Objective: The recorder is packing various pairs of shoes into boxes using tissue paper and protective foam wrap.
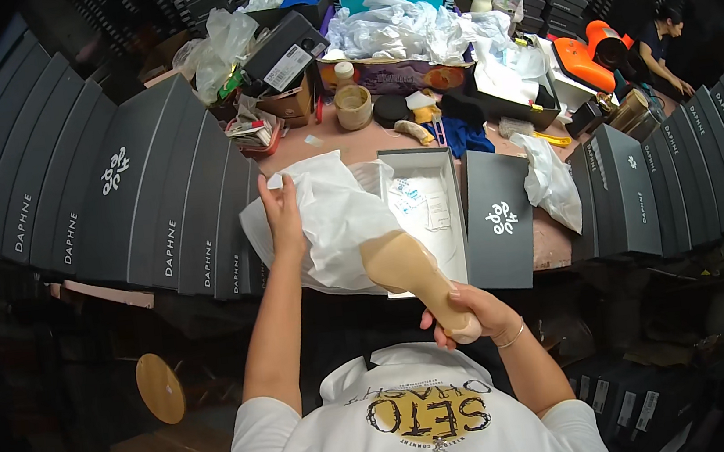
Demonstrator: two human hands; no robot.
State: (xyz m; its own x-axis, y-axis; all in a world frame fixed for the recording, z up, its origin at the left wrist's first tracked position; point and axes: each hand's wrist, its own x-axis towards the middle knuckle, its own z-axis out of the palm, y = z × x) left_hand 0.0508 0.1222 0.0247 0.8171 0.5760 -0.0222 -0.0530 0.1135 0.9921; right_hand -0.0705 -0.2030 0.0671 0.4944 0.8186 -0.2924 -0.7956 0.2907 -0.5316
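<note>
A hand could drop into the upper half of the open box (420, 189) at center; white wrapping (325, 208) and the shoe (399, 262) obstruct its lower left. Shoeboxes (135, 210) wall off the left, a jar (355, 114) and crumpled paper (395, 33) the top. Bare table (551, 246) shows lower right.

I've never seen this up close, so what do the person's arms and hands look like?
Short white sleeves leave both forearms bare. The left hand and the right hand are gloveless. A thin, light-coloured bracelet circles the right wrist.
</note>
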